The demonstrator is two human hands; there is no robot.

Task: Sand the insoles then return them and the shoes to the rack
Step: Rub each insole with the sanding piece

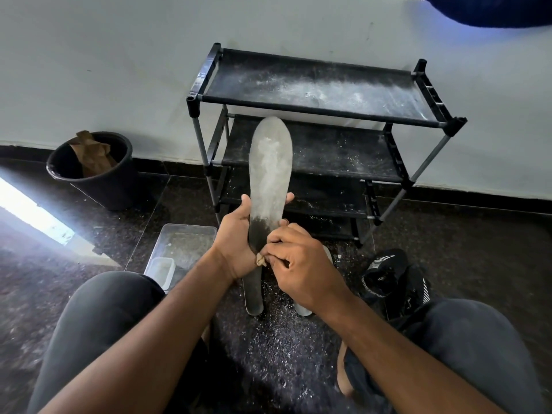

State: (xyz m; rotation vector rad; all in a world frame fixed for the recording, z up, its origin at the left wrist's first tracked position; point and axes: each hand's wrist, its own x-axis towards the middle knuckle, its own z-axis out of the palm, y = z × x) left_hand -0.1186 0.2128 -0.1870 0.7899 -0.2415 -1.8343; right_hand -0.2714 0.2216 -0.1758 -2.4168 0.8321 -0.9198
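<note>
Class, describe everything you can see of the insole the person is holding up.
The insole is long, flat and grey, dusted pale over its upper part and darker towards the lower part. It stands nearly upright, rounded end up, before the rack. The left hand grips its edge; the right hand presses a small tan scrap, seemingly sandpaper, against its lower part.

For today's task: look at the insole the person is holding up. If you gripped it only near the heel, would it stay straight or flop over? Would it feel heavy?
The insole probably feels fairly stiff: the left hand grips only its lower part, yet the toe end stands straight. It looks thin, so likely light. Its pale, dusty surface may feel powdery rather than slick.
</note>
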